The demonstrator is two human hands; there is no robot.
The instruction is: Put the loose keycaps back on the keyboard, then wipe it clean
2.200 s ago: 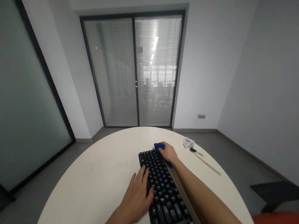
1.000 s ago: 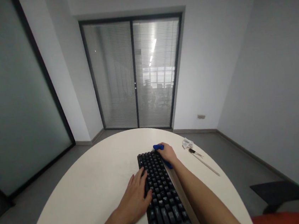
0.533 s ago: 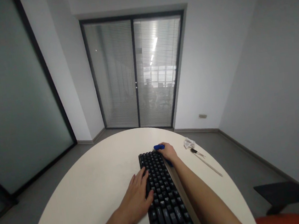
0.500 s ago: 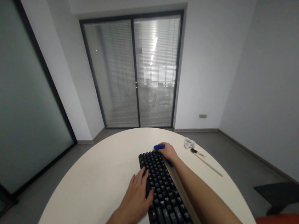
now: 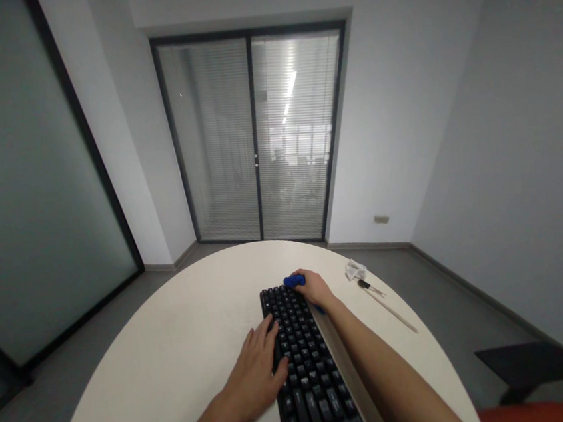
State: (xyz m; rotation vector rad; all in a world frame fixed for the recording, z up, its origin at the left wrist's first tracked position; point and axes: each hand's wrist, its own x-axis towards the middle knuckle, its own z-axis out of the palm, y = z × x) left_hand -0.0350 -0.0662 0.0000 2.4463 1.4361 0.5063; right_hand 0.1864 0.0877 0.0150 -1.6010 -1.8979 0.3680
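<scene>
A black keyboard (image 5: pixel 307 362) lies lengthwise away from me on the table, with a greyish-brown strip along its right side. My left hand (image 5: pixel 258 368) rests against its left edge, fingers spread, with fingertips and thumb touching the keys. At the far end, my right hand (image 5: pixel 314 287) is closed around a bunched blue cloth (image 5: pixel 293 281). Part of the cloth pokes out over the keyboard's far right corner, and a bit of blue shows under the wrist. The palm hides the rest of it.
On the round white table (image 5: pixel 176 356), a crumpled white tissue (image 5: pixel 355 269) lies to the right. Near it are a small black-ended tool (image 5: pixel 364 285) and a thin pale stick (image 5: pixel 395 313). A chair with a red seat (image 5: pixel 539 414) and black armrest (image 5: pixel 533 360) stands at lower right.
My right hand has shifted slightly left with the blue cloth, further over the keyboard's far end. My left hand has stayed almost in place.
</scene>
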